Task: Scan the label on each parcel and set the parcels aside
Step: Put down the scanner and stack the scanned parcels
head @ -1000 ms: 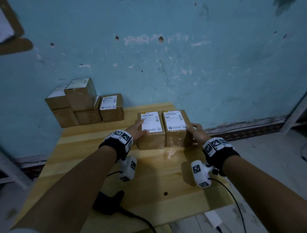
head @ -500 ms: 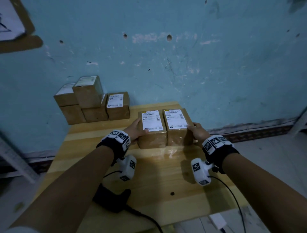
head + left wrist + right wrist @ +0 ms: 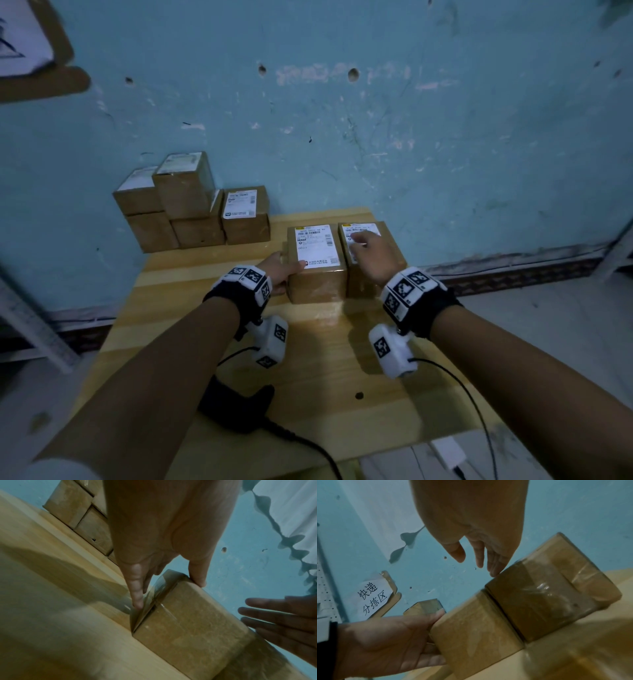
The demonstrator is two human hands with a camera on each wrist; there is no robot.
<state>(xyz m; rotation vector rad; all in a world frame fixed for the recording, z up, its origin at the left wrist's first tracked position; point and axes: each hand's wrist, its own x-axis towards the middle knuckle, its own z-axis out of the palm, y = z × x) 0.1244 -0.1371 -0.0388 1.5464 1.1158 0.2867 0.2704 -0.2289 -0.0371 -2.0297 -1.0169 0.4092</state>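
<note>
Two parcels sitting side by side, touching, on the wooden table. Gripping the left parcel with the left hand, thumb on top. Hovering over the right parcel with the right hand, fingers spread, holding nothing.

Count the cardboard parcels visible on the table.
7: two side by side at the hands, left parcel and right parcel; five in the stack by the wall. More may hide behind the stack.

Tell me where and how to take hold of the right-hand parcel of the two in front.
Probably grip the right-hand parcel from above, across its right side and near face. Its left side sits flush against the left parcel, leaving no finger room. The right hand hovers open over its label, while the left hand grips the other parcel.
</note>
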